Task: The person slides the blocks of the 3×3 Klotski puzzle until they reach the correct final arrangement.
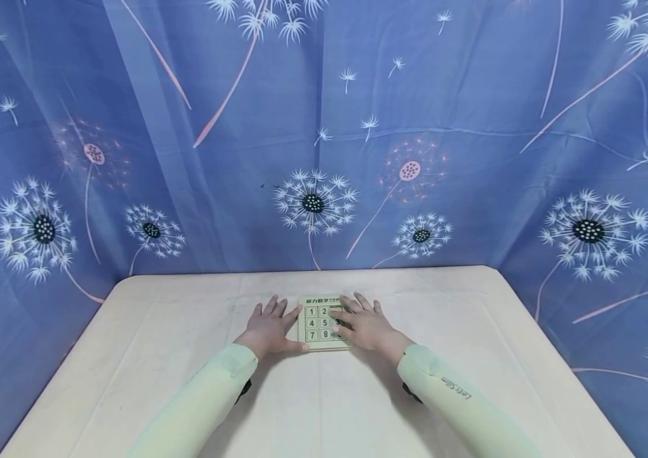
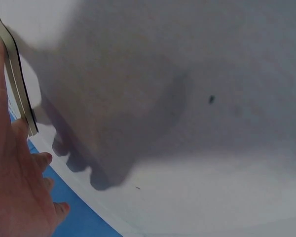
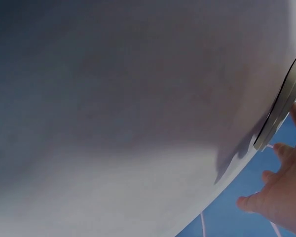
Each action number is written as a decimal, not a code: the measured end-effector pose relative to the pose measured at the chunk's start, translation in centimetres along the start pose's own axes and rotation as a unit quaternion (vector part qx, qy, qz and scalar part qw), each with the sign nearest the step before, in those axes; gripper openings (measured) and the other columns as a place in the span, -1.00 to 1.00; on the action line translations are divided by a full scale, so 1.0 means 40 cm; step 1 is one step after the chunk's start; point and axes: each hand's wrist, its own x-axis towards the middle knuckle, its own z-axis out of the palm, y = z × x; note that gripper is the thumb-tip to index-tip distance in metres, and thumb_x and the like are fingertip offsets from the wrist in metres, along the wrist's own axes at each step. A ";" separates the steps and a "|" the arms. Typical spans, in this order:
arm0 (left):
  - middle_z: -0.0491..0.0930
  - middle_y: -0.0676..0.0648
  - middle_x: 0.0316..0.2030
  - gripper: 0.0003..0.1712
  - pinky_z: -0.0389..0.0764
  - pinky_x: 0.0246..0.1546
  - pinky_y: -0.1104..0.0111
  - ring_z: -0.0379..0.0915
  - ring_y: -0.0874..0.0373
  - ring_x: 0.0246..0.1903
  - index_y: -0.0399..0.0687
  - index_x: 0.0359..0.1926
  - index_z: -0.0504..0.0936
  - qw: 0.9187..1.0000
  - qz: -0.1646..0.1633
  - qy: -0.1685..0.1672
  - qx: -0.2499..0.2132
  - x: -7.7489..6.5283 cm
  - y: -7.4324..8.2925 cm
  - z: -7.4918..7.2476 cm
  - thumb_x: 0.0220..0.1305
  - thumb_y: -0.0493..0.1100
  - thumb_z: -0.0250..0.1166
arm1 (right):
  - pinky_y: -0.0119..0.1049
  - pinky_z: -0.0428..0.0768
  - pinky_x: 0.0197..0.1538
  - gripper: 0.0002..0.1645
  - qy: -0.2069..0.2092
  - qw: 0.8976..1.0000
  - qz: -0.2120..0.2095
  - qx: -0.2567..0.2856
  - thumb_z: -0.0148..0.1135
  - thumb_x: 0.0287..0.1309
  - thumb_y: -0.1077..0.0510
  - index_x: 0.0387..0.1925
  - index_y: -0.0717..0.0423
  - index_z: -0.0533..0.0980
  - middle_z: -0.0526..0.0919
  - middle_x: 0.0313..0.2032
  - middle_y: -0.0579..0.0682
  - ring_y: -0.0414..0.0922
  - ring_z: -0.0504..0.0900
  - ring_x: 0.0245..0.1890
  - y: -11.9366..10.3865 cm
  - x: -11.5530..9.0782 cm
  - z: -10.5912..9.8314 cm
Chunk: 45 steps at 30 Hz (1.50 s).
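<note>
A pale green number puzzle board [image 1: 325, 323] lies flat on the table, with numbered square tiles and dark printed characters along its top. My left hand [image 1: 271, 327] is at the board's left side, fingers spread, the index finger and thumb at its edge. Over the right side, my right hand [image 1: 371, 326] has its fingers spread and covers part of the right column of tiles. The left wrist view shows the board's layered edge [image 2: 22, 84] beside the left hand [image 2: 15, 182]. In the right wrist view, a fingertip of the right hand [image 3: 288, 190] meets the board's edge [image 3: 280, 111].
A cream-covered table [image 1: 186, 381] extends around the board on all sides. Behind it and at both sides hangs a blue curtain [image 1: 232, 210] with a dandelion print. A small dark speck [image 2: 211, 99] shows on the tabletop.
</note>
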 end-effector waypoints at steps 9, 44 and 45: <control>0.04 -0.24 0.62 0.12 -0.06 0.63 -0.19 -0.21 -0.23 0.65 0.19 0.62 0.12 1.000 0.000 0.000 0.001 0.001 -0.001 -0.001 0.19 0.54 0.24 | 0.48 -0.03 0.56 -0.38 -0.004 1.000 0.002 0.005 -0.03 0.49 -0.32 0.46 -0.29 0.39 0.12 0.62 0.01 0.22 -0.05 0.65 -0.007 0.000 -0.006; 0.04 -0.24 0.62 0.12 -0.08 0.63 -0.20 -0.23 -0.24 0.65 0.21 0.62 0.11 1.000 0.003 0.002 -0.012 -0.001 -0.005 0.007 0.18 0.55 0.24 | 0.56 0.02 0.49 -0.30 0.000 1.000 -0.018 0.015 0.01 0.48 -0.28 0.51 -0.14 0.32 0.18 0.60 0.12 0.32 0.04 0.61 -0.002 -0.118 -0.007; 0.04 -0.24 0.62 0.12 -0.08 0.63 -0.20 -0.23 -0.23 0.65 0.22 0.62 0.11 1.000 0.004 0.003 -0.013 -0.002 -0.003 0.006 0.18 0.55 0.24 | 0.55 0.02 0.50 -0.30 -0.001 1.000 -0.017 0.015 0.01 0.48 -0.28 0.51 -0.14 0.32 0.17 0.60 0.11 0.31 0.04 0.61 -0.002 -0.118 -0.006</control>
